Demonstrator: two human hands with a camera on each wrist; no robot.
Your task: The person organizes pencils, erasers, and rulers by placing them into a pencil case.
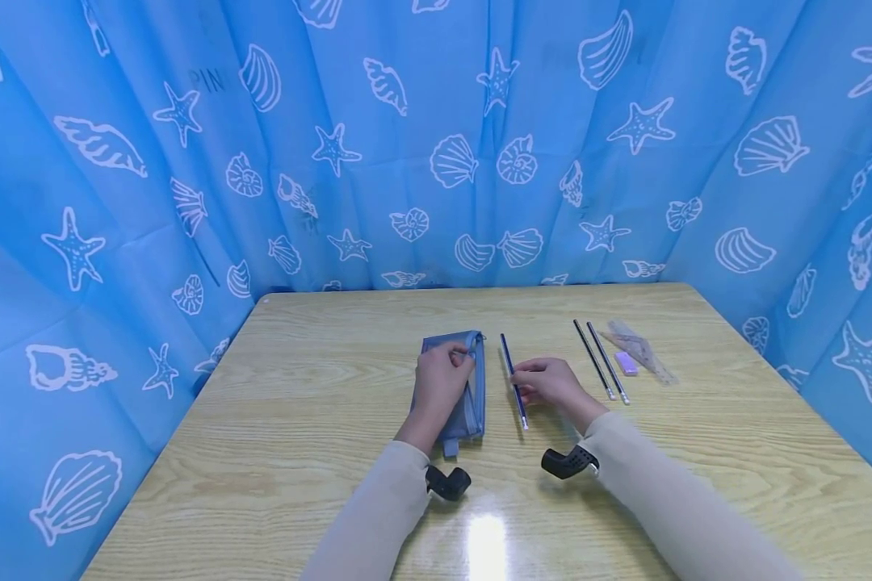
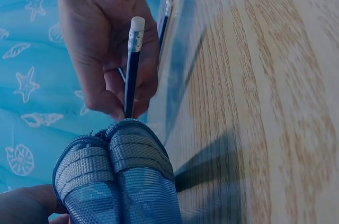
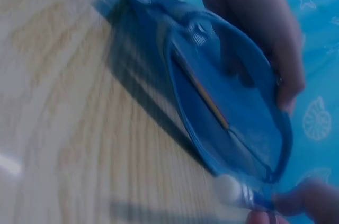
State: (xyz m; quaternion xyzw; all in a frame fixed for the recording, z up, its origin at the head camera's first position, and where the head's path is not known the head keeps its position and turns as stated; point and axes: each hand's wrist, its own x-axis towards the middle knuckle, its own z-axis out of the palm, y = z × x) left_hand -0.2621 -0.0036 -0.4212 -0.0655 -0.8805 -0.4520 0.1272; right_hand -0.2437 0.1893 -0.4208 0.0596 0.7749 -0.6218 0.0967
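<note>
My left hand (image 1: 439,379) grips one edge of a blue mesh pencil case (image 1: 456,424) on the table. In the right wrist view, the zip mouth gapes and the thumb lies over the rim. A thin stick-like item with an orange-brown stretch (image 3: 204,95) shows inside the case. Just right of the case, my right hand (image 1: 552,383) pinches a dark blue pencil (image 1: 506,355) between thumb and fingers. Its white eraser end (image 2: 137,24) points back toward me. The left wrist view has this pencil rising behind the case's zipped end (image 2: 140,150).
Two dark pencils (image 1: 592,355) lie side by side to the right of my right hand. Beyond them are a purple eraser (image 1: 626,363) and clear plastic rulers (image 1: 648,355), overlapping. A blue shell-print curtain (image 1: 407,186) hangs behind the wooden table (image 1: 320,387).
</note>
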